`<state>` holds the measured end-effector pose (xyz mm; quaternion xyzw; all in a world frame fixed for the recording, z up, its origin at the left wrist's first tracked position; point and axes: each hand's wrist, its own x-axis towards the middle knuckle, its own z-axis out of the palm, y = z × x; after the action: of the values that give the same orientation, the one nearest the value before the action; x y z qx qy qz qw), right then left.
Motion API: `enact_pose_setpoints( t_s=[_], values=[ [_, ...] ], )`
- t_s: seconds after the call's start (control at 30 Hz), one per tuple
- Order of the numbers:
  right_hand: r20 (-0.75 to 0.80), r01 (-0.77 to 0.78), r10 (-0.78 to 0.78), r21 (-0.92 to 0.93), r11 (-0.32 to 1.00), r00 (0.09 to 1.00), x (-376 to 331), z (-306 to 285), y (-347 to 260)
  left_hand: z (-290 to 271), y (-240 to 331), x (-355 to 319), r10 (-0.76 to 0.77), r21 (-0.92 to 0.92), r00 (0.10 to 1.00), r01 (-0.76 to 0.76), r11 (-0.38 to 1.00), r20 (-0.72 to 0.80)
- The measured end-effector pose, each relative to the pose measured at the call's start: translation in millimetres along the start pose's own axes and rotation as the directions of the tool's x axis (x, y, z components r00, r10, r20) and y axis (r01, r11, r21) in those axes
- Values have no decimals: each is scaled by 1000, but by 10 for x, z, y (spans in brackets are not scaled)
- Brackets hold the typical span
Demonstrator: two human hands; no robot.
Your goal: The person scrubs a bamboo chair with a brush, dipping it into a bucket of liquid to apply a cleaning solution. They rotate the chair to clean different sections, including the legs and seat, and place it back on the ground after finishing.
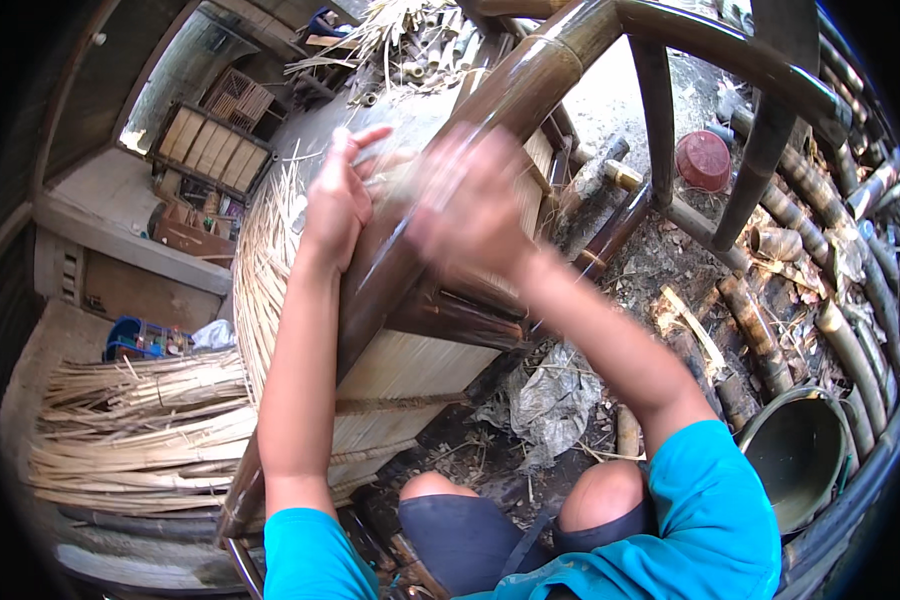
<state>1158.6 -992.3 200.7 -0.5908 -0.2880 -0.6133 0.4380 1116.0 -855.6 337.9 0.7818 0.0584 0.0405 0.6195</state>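
Observation:
A thick, glossy brown bamboo pole (pixel 375 285) runs diagonally up through the middle, part of a bamboo frame with slatted pale panels (pixel 410 375). On the pole's left side is my left hand (pixel 340 195), its wrist close to the pole and its fingers raised, partly bent and apart. A pale, smeared streak shows between the two hands; I cannot make out what it is. Across the pole's upper right face lies my right hand (pixel 470 195), badly blurred by motion, so its fingers and anything in them are hidden.
Bundles of split bamboo strips (pixel 150 430) lie at left. At right are a red tub (pixel 703 160), a large dark bucket (pixel 798 455) and cut bamboo lengths (pixel 755 335). A crumpled plastic sack (pixel 555 405) lies beyond my knees. A blue basket (pixel 130 340) stands far left.

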Motion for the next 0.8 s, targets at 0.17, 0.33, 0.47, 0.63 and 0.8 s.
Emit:
enact_pose_setpoints(
  t_s=[0.17, 0.33, 0.47, 0.63, 0.8],
  values=[
    [28, 163, -171, 180, 970, 985, -253, -38, 32, -600, -72, -777, -223, 304, 967, 252, 919, -126],
    [-222, -293, 274, -56, 954, 936, 77, 64, 817, -1273, -661, -1768, -104, 706, 959, 264, 657, -262],
    [135, 31, -96, 422, 906, 986, -567, 75, -1339, -1319, -785, -1870, 40, 736, 929, 265, 623, -368],
    [129, 109, -180, 424, 899, 975, -1210, 5, -1238, -1286, -807, -1874, 86, 827, 915, 311, 469, -394],
    [154, -552, 541, 413, 725, 827, -1019, 185, -849, -1004, -596, -1921, 82, 823, 897, 360, 440, -435]
  ],
)
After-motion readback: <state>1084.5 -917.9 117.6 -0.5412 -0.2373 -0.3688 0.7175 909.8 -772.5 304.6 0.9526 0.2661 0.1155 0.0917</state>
